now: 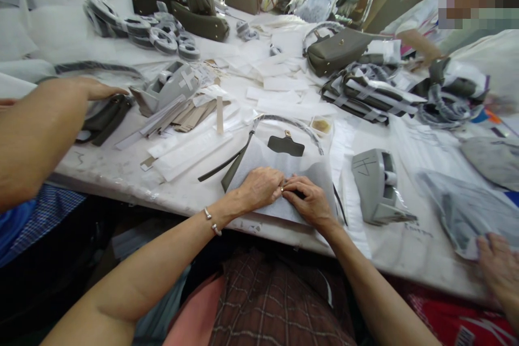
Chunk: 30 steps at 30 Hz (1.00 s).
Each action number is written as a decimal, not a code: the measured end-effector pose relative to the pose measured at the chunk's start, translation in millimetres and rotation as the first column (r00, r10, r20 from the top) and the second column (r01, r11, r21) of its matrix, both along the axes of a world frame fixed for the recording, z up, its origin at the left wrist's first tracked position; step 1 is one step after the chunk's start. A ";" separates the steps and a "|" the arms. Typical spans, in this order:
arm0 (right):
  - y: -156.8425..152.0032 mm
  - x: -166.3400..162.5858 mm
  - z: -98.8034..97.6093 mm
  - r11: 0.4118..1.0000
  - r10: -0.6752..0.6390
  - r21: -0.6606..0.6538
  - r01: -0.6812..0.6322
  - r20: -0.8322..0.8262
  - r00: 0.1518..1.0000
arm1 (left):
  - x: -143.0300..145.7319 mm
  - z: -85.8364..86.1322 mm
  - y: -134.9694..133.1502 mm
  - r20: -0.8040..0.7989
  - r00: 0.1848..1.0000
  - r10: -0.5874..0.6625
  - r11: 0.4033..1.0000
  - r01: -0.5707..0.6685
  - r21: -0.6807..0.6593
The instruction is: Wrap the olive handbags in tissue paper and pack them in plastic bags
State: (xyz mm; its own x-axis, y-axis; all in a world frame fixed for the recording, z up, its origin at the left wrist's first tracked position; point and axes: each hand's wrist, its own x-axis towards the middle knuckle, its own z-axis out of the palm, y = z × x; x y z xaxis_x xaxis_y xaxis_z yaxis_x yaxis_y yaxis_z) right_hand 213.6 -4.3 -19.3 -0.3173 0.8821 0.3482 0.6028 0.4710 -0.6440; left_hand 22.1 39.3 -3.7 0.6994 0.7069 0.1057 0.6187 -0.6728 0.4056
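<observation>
A dark olive handbag lies in front of me at the table's front edge, its front covered by white tissue paper. My left hand and my right hand meet over the paper, fingertips pinched together around a small gold-coloured metal clasp. The fingers partly hide the clasp. Above the hands, the bag's dark flap tab with gold hardware shows beyond the paper. The plastic-wrapped handle arches behind it. A thin dark strap sticks out to the left.
Grey tape dispensers stand on both sides. Card strips and white paper strips lie left. More handbags and wrapped strap rolls are farther back. Co-workers' arms and a hand reach in from the sides.
</observation>
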 end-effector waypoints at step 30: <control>3.4 4.9 -2.7 0.999 0.049 -0.015 -0.049 -0.016 0.999 | 8.9 4.2 -4.2 -0.057 0.988 0.141 0.988 -0.144 -0.057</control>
